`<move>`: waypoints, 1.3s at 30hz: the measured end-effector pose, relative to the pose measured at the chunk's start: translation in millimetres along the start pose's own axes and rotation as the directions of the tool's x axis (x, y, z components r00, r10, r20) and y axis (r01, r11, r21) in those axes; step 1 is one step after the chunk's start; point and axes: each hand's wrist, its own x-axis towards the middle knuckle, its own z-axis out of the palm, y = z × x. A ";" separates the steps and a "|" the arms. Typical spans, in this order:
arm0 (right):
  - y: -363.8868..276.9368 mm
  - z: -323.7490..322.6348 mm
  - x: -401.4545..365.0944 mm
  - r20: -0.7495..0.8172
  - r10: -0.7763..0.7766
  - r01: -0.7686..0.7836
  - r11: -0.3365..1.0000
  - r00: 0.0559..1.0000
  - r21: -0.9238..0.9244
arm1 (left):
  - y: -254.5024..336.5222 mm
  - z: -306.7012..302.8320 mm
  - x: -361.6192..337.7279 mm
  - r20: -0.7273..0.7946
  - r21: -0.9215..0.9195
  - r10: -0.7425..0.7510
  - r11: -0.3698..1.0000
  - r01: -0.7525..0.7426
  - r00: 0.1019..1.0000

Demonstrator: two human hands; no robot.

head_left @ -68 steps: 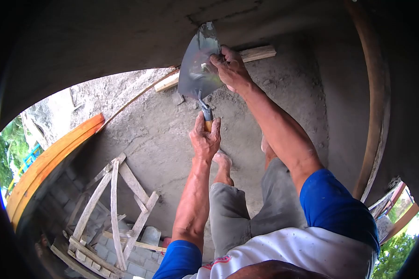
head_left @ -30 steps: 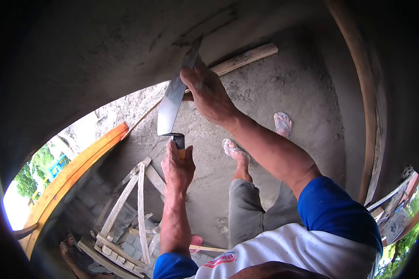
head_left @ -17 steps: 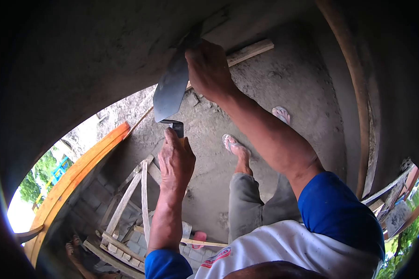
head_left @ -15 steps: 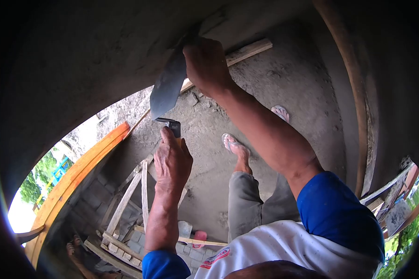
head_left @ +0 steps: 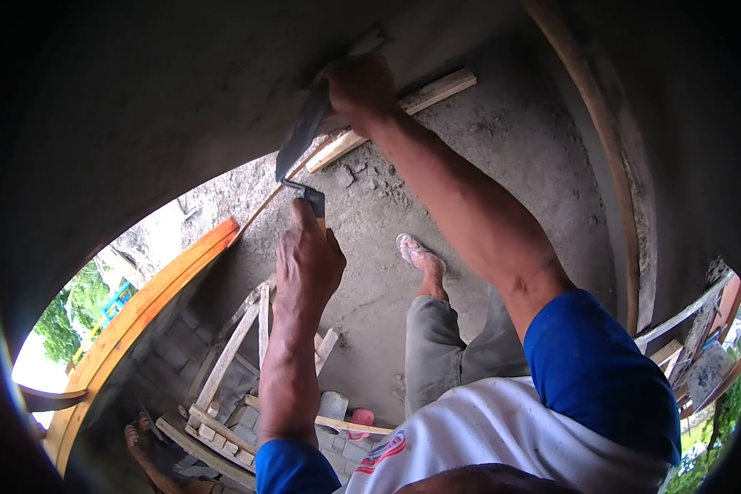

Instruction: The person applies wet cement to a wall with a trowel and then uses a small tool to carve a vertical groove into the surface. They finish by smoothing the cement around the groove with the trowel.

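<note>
My left hand (head_left: 309, 259) is closed around the handle of a pointed trowel (head_left: 301, 138), thumb lying along the top near the neck. The blade slants up and away, seen partly edge-on, against the dark curved plastered wall (head_left: 181, 123). My right hand (head_left: 362, 92) is up at the far end of the blade, its fingers curled in beside the wall surface. Shadow and the back of the hand hide those fingertips, and I cannot tell what they grip.
A wooden plank (head_left: 436, 97) lies on the rough cement floor (head_left: 543, 181) among crumbs of mortar. An orange-brown timber edge (head_left: 148, 329) curves at left. Below it are a wooden frame (head_left: 230, 354) and another person's foot (head_left: 136, 432). A curved wooden strip (head_left: 605, 107) runs along the right.
The trowel blade has turned from showing its broad face to a narrower, more edge-on view. My left hand has shifted slightly right and up; my right hand stays by the wall, slightly higher.
</note>
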 end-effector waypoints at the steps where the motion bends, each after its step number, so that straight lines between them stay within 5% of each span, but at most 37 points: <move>1: 4.1 0.2 2.1 0.022 0.057 -0.058 0.996 0.998 0.061 | 8.4 -7.7 5.1 0.023 0.008 -0.003 1.000 0.003 1.000; 4: 5.9 4.5 -2.7 -0.013 0.134 -0.126 0.954 0.991 0.271 | 9.0 -11.1 5.2 0.034 0.028 0.019 0.999 -0.020 0.999; 5: 11.5 5.4 -7.9 0.001 0.034 -0.034 0.999 0.999 0.016 | 7.6 -11.7 4.8 0.025 0.031 0.034 0.999 -0.034 0.999; 7: -19.1 -17.2 -21.2 0.028 -0.168 0.160 0.853 0.985 -0.497 | 10.3 -16.4 -9.7 0.035 0.046 -0.020 0.999 0.018 0.999; 10: -21.9 -8.8 -31.0 0.114 -0.204 0.234 0.835 0.972 -0.498 | 4.4 -15.8 -26.9 0.022 0.020 -0.070 0.997 0.070 0.997; 13: -20.1 5.4 -35.8 0.066 -0.080 0.087 0.991 0.995 -0.104 | -8.6 -11.8 -36.9 -0.026 -0.005 0.013 1.000 -0.013 1.000; 16: -20.6 9.2 -37.7 0.012 -0.178 0.177 0.961 0.984 -0.213 | -11.5 -12.1 -40.5 -0.042 -0.016 0.000 1.000 0.000 0.999; 19: -19.6 14.6 -36.9 0.001 -0.193 0.192 0.975 0.981 -0.116 | -9.6 -10.0 -46.0 -0.061 -0.019 -0.007 1.000 0.006 0.998; 23: -20.3 11.5 -38.8 -0.010 -0.330 0.311 0.898 0.944 -0.313 | -12.1 7.3 -43.0 -0.130 0.015 0.027 1.000 -0.025 0.991; 27: -7.9 8.8 -28.6 0.001 -0.359 0.340 0.883 0.933 -0.324 | 8.4 8.8 -33.3 0.041 -0.054 -0.130 0.990 0.132 0.991; 28: -4.0 9.4 -26.0 0.006 -0.373 0.353 0.872 0.928 -0.339 | 6.7 16.5 -27.7 -0.042 -0.060 -0.065 0.996 0.063 0.997; 31: 0.4 19.6 -24.6 0.027 -0.294 0.281 0.879 0.956 -0.384 | -3.6 18.8 -26.4 -0.002 -0.106 -0.045 0.993 0.045 0.999; 35: 7.7 11.8 -48.6 0.281 -0.030 0.193 0.794 0.959 -0.576 | -19.8 18.8 -35.6 0.059 -0.102 0.096 0.991 -0.090 0.994; 37: 1.4 11.4 -61.1 0.100 -0.325 0.331 0.808 0.940 -0.487 | -18.8 18.2 -45.5 0.025 -0.136 0.072 0.988 -0.068 0.997; 39: -4.9 15.0 -60.9 0.142 -0.307 0.338 0.845 0.941 -0.413 | -12.1 15.2 -55.8 0.008 -0.153 -0.023 0.988 0.024 1.000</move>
